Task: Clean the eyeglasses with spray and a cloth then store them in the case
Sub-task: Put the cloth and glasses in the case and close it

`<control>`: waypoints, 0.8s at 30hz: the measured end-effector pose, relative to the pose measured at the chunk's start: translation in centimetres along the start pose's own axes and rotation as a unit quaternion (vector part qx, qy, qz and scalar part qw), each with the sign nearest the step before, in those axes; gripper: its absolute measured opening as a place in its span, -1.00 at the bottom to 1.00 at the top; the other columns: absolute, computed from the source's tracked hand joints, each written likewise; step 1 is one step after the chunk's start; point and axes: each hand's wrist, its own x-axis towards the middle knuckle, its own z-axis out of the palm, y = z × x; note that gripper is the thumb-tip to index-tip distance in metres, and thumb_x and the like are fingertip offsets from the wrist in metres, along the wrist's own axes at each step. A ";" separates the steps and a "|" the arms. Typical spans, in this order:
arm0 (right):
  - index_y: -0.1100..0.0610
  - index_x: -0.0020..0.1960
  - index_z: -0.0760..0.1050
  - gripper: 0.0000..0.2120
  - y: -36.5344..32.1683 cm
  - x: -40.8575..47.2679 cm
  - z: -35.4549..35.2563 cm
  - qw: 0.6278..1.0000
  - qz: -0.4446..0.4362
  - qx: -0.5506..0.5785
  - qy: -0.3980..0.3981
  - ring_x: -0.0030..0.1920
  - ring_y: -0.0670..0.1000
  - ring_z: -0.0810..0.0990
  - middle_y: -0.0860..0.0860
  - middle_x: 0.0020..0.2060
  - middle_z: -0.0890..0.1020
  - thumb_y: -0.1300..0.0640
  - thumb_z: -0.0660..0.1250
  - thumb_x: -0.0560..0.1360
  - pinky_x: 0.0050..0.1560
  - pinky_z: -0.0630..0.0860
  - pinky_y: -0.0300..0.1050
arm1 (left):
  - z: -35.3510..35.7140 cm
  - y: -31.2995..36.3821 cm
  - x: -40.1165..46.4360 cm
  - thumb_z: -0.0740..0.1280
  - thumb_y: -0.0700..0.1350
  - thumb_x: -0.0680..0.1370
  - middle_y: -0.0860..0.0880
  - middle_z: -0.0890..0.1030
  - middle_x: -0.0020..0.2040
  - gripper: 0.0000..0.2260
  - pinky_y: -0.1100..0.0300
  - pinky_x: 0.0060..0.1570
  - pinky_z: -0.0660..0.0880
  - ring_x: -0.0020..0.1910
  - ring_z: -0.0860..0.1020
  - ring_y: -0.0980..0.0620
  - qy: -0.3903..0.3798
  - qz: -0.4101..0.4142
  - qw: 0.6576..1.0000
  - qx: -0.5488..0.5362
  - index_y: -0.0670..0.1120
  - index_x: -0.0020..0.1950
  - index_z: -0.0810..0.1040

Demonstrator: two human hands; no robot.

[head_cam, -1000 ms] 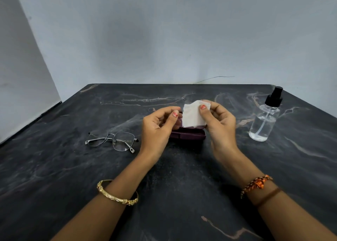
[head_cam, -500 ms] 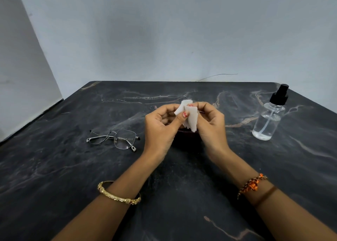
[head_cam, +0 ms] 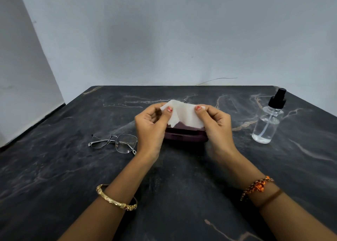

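Eyeglasses (head_cam: 116, 142) lie on the dark marbled table (head_cam: 54, 167), thin silver wire frame, clear lenses, temples folded, just left of our left hand (head_cam: 151, 129) and not touching it. We see the white cloth (head_cam: 184, 115) spread wide and a little creased between both hands, raised above the case (head_cam: 186, 134). The left hand pinches its left corner between thumb and fingers, other fingers curled in; the right hand (head_cam: 217, 125) pinches the right corner the same way. The maroon case sits shut on the table below the cloth, between the hands. Off to the right stands the clear spray bottle (head_cam: 268, 124), upright, black nozzle on top, well apart from everything
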 end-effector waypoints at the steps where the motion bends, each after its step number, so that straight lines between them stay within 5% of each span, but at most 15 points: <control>1: 0.09 -0.27 0.57 -0.80 -0.1 0.2 -0.4 1.000 0.006 -0.002 0.012 -0.27 -0.08 0.53 -0.06 -0.34 0.60 0.18 0.26 0.51 -0.22 0.49 -0.13 | -0.2 0.1 0.2 0.36 -0.26 0.45 0.15 0.65 -0.40 -0.82 0.38 -0.38 0.50 -0.37 0.56 0.23 0.016 -0.003 1.000 0.005 0.02 -0.24 0.60; 4: 0.10 -0.29 0.57 -0.77 0.0 0.9 -1.4 0.998 0.035 -0.006 0.053 -0.39 -0.16 0.53 -0.12 -0.42 0.60 0.15 0.27 0.51 -0.44 0.47 -0.33 | -0.9 0.1 0.8 0.37 -0.23 0.44 0.10 0.63 -0.33 -0.85 0.27 -0.26 0.56 -0.31 0.58 0.17 0.042 0.001 0.997 0.064 0.02 -0.23 0.58; 10: 0.09 -0.37 0.55 -0.78 1.8 1.8 -1.7 0.985 0.086 -0.135 0.066 -0.52 -0.12 0.45 -0.01 -0.41 0.56 0.14 0.36 0.45 -0.44 0.42 -0.24 | -1.7 -0.7 2.7 0.42 -0.24 0.40 -0.13 0.62 -0.23 -0.85 0.07 -0.22 0.58 -0.24 0.61 -0.07 0.053 -0.031 0.978 0.200 -0.20 -0.04 0.58; 14: 0.05 -0.39 0.55 -0.81 1.9 1.8 -1.9 0.973 0.064 -0.212 0.072 -0.61 -0.22 0.46 -0.04 -0.43 0.59 0.14 0.43 0.38 -0.52 0.45 -0.34 | -2.4 -1.0 3.1 0.43 -0.25 0.39 -0.06 0.60 -0.35 -0.86 0.42 -0.55 0.44 -0.57 0.51 0.19 0.009 -0.068 0.960 0.271 -0.18 -0.08 0.58; 17: 0.08 -0.34 0.60 -0.89 1.8 1.7 -2.1 0.955 0.032 -0.288 0.057 -0.52 -0.19 0.48 -0.02 -0.42 0.60 0.15 0.44 0.36 -0.43 0.44 -0.28 | -2.8 -0.9 3.1 0.44 -0.28 0.37 0.02 0.56 -0.43 -0.89 0.44 -0.60 0.41 -0.65 0.46 0.25 -0.022 -0.081 0.947 0.309 -0.15 -0.15 0.57; 21: 0.18 -0.30 0.60 -0.87 1.6 1.3 -2.0 0.917 0.006 -0.400 0.009 -0.37 -0.10 0.52 0.01 -0.40 0.61 0.14 0.42 0.38 -0.39 0.34 -0.25 | -3.0 -0.6 3.0 0.44 -0.26 0.37 0.01 0.56 -0.45 -0.89 0.22 -0.34 0.53 -0.58 0.50 0.17 -0.044 -0.080 0.926 0.366 -0.14 -0.14 0.57; 24: 0.25 -0.28 0.60 -0.82 1.6 1.1 -1.9 0.901 -0.001 -0.434 0.002 -0.27 0.01 0.58 0.10 -0.33 0.67 0.14 0.40 0.39 -0.26 0.45 -0.15 | -3.0 -0.5 2.8 0.44 -0.25 0.37 -0.10 0.60 -0.41 -0.86 0.08 -0.13 0.57 -0.44 0.54 0.02 -0.058 -0.088 0.913 0.395 -0.18 -0.10 0.58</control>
